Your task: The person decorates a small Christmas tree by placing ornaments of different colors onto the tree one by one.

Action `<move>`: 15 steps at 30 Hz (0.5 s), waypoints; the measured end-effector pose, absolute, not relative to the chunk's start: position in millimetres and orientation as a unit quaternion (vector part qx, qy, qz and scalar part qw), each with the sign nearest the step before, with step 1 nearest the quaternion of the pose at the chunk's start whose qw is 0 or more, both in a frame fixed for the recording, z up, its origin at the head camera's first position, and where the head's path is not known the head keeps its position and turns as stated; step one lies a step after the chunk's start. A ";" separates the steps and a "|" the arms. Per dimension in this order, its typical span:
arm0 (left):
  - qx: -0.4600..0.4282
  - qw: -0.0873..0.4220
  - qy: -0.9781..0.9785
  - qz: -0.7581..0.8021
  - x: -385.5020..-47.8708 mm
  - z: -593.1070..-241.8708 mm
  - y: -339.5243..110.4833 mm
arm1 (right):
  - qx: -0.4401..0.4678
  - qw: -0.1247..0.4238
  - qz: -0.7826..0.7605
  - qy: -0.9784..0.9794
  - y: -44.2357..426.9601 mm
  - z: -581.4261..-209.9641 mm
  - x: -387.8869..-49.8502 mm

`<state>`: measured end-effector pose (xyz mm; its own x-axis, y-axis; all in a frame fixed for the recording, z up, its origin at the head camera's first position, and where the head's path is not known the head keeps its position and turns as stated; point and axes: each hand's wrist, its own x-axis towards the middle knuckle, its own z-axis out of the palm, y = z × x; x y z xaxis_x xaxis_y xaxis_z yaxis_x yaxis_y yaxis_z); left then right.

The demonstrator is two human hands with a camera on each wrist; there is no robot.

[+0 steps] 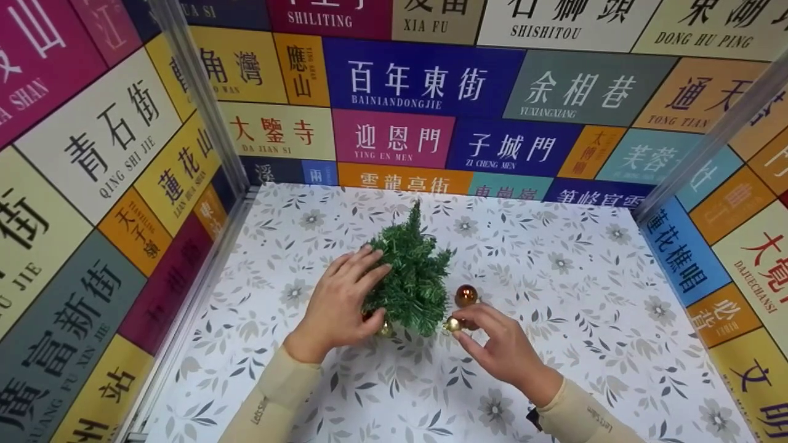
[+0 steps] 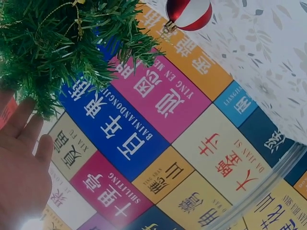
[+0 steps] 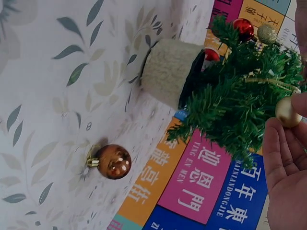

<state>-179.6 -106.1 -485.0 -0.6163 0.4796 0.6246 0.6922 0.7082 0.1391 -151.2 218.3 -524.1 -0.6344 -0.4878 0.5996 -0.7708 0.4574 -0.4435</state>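
A small green artificial Christmas tree stands upright in a pale fabric-covered pot. My left hand rests against its left side, fingers loosely extended and touching the branches. Between thumb and fingertips, my right hand pinches a small gold Christmas ball close to the lower right branches. A gold cord runs from the ball toward the foliage; whether it is looped on a branch I cannot tell. Red and glittery gold balls hang on the other side. A red-and-white ball shows in the left wrist view.
A shiny copper-coloured ball lies on the table just right of the tree. White cloth with a leaf print covers the table. Colourful panels with lettering enclose the back and sides, with metal posts at the corners.
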 end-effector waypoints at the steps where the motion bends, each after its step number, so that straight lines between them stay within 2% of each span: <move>1: -0.333 0.285 -0.879 -0.185 -179.3 -485.3 -105.6 | 0.379 0.196 0.360 -0.830 216.2 -524.1 -150.4; 10: -0.344 0.298 -0.871 -0.184 -172.7 -488.0 -96.2 | 0.367 0.187 0.388 -0.824 200.8 -523.8 -144.2; 15: -0.362 0.325 -0.852 -0.191 -164.9 -491.4 -83.5 | 0.360 0.179 0.409 -0.820 193.9 -523.2 -141.4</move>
<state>-164.9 -83.5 -491.4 -0.5255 0.4930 0.6934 0.7422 0.6641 0.0903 -141.4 193.9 -523.2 -0.6775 -0.4432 0.5869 -0.7355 0.4071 -0.5416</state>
